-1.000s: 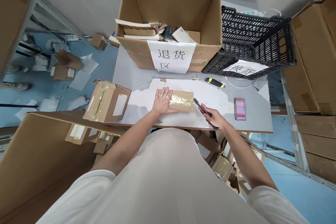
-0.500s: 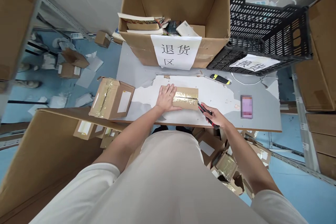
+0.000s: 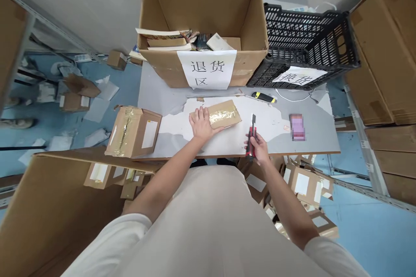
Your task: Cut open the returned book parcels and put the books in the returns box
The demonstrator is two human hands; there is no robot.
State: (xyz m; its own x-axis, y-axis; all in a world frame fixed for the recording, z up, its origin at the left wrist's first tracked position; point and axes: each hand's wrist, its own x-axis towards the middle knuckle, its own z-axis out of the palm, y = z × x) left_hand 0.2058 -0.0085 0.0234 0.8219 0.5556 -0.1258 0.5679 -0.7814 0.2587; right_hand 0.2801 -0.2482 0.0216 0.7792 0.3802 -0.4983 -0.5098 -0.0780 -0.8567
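A small cardboard box (image 3: 227, 113) with shiny clear tape across it lies slightly turned on the table. Spanning its left end is my left hand (image 3: 202, 126), fingers over the far side and thumb along the near edge, gripping it. My right hand (image 3: 258, 146) is wrapped around a red and black utility knife (image 3: 251, 140), right of the box and apart from it. The knife's blade is out and points away from me. Beyond the box lies a second utility knife (image 3: 264, 97), black and yellow.
At the back stand a large open carton (image 3: 159, 67) holding books and a black plastic crate (image 3: 338, 52). A taped box (image 3: 133, 132) sits on the left of the table (image 3: 325, 145), a phone (image 3: 297, 127) on the right. Several cartons lie below the front edge.
My right hand has drawn the knife back from the box's right end and turned the blade to point away from me. The box has rotated under my left hand, its right end swinging away.
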